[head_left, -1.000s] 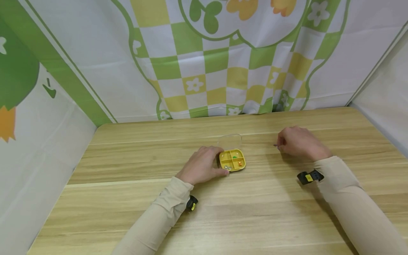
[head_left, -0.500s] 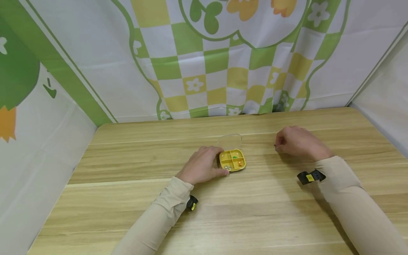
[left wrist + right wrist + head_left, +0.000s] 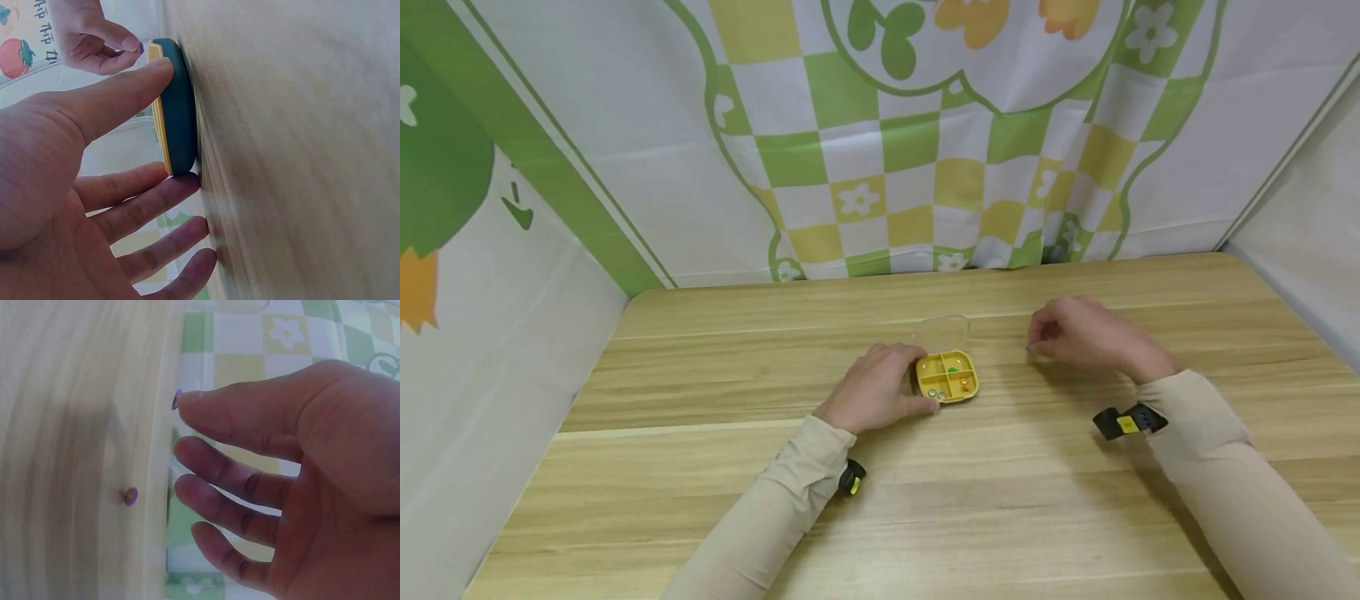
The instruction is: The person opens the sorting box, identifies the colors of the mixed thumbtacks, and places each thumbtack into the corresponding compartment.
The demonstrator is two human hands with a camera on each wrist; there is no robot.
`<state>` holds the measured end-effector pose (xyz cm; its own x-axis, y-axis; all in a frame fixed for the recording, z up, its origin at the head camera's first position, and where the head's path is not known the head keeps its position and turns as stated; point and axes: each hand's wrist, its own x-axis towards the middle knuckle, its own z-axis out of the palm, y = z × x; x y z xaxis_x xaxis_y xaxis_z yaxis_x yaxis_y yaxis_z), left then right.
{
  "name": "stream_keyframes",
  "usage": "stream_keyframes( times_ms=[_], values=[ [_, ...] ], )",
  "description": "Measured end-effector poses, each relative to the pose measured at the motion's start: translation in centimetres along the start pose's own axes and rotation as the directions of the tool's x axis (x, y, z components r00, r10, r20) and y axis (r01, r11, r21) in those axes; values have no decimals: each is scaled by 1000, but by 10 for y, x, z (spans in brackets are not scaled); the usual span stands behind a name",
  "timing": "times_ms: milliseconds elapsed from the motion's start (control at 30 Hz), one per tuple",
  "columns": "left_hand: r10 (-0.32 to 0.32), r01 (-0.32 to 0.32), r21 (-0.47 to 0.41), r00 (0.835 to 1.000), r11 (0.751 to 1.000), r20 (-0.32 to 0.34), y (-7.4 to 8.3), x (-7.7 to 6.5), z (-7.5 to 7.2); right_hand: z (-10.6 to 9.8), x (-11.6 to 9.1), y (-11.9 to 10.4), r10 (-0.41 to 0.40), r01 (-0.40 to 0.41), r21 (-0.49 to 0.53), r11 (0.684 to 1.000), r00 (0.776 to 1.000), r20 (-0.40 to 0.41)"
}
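My left hand (image 3: 880,387) grips the left side of a small yellow pill box (image 3: 947,377), thumb at the front and fingers at the back. The box has a dark teal underside, shown in the left wrist view. Its clear lid (image 3: 942,333) stands open at the back. Dividers part a green piece (image 3: 952,370), an orange piece (image 3: 965,385) and two silvery rings (image 3: 932,392). To the right, my right hand (image 3: 1078,337) pinches a tiny purple round piece (image 3: 177,399) between thumb and index finger. A similar purple piece (image 3: 130,497) lies on the table.
The wood-grain table (image 3: 775,508) reaches back to a green, white and yellow checked curtain (image 3: 910,167). White patterned cloth (image 3: 490,350) hangs along the left side, and more white cloth (image 3: 1307,217) on the right.
My right hand has moved left towards the box, carrying the purple piece it has taken hold of. The left hand and the box have stayed in place.
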<state>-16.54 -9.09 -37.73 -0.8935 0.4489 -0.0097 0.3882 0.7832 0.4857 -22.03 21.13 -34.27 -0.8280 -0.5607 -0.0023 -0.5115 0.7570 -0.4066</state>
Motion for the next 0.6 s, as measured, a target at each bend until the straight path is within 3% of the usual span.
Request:
stream_keyframes(
  times_ms=[600],
  values=[
    [0,0,-1,1000,1000,-1,1,0,0,14,6,-15,-81,86,92,992,995,-60]
  ],
)
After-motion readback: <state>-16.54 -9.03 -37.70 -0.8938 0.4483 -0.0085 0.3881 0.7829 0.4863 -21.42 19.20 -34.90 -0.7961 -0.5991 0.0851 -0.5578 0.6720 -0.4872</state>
